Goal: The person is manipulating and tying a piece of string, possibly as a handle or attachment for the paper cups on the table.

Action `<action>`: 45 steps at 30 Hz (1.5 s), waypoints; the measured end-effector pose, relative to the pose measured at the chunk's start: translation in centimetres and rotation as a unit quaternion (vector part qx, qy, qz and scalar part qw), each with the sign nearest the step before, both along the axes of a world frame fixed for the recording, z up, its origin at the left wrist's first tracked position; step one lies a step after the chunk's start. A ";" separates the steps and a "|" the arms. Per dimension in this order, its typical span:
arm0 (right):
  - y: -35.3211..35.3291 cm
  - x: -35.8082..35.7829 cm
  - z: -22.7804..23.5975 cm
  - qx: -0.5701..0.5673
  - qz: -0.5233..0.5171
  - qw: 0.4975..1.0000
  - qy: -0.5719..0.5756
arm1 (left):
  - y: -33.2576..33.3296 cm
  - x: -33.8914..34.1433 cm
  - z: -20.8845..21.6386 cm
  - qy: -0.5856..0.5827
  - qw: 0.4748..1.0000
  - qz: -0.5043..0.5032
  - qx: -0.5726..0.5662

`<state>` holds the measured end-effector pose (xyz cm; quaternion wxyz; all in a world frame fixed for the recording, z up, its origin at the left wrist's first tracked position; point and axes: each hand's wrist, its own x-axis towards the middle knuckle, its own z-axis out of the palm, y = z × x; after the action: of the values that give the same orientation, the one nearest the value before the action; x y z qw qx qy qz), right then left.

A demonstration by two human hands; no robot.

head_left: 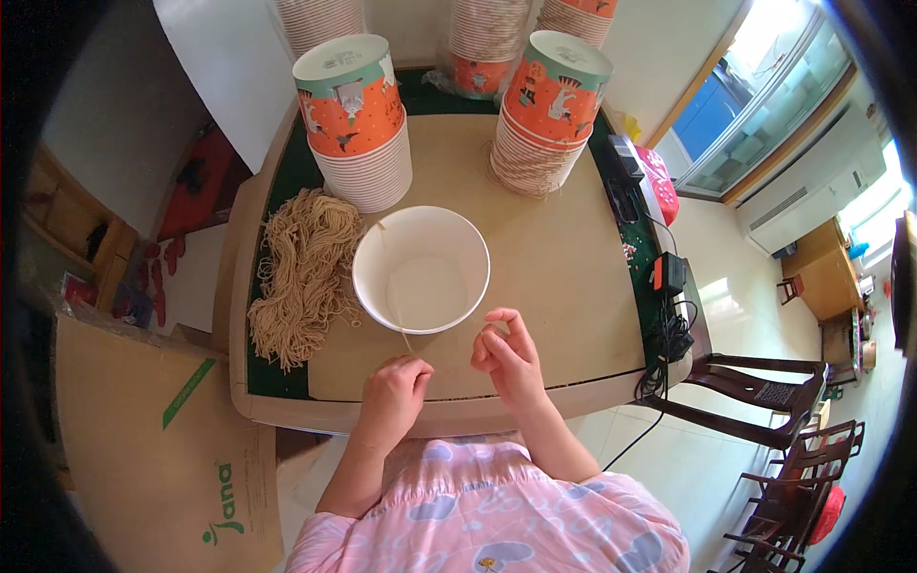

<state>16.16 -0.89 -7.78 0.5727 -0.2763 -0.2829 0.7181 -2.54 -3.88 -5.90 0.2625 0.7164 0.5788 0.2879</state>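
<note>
A white paper bucket [420, 270] stands with its mouth up near the front of the table. A strand of tan string [399, 304] runs from its far left rim across the inside and over the near rim. My left hand [395, 399] is closed on the near end of this string, just in front of the bucket. My right hand [509, 361] hovers off the bucket's near right side, fingers curled together; whatever they pinch, if anything, is too small to see. Left of the bucket lies a loose hank of tan string [304, 272].
Two upside-down stacks of orange paper buckets, a left stack [355, 124] and a right stack [549, 115], stand behind. More bucket stacks [485, 43] line the back. Power strips and a black cable [669, 339] run along the right edge. A cardboard box [162, 449] stands at left.
</note>
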 end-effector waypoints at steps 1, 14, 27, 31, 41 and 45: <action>-0.1 0.0 0.0 0.002 0.012 1.000 -0.015 | 0.0 -0.1 -0.1 0.017 1.000 -0.004 -0.004; 0.5 0.4 0.4 -0.013 -0.016 0.997 -0.074 | 1.9 2.0 6.6 -0.048 0.982 0.004 0.185; 1.2 0.2 -0.3 0.014 0.000 0.999 -0.041 | 7.7 3.3 5.0 -0.041 0.996 -0.078 -0.035; 1.4 0.1 -0.1 0.018 0.004 0.999 -0.037 | 7.8 3.3 5.5 -0.039 0.994 -0.082 -0.061; 2.1 -0.3 0.0 0.010 0.007 0.999 -0.045 | 8.3 3.0 5.8 -0.030 0.993 -0.100 -0.058; 1.6 -0.2 0.4 0.018 0.002 0.997 -0.078 | 8.3 2.8 5.4 -0.040 0.993 -0.076 -0.084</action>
<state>15.95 0.69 -7.36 0.5529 -0.3201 -0.3401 0.6900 0.29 4.44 -0.46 0.3660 0.7218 0.5334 0.2460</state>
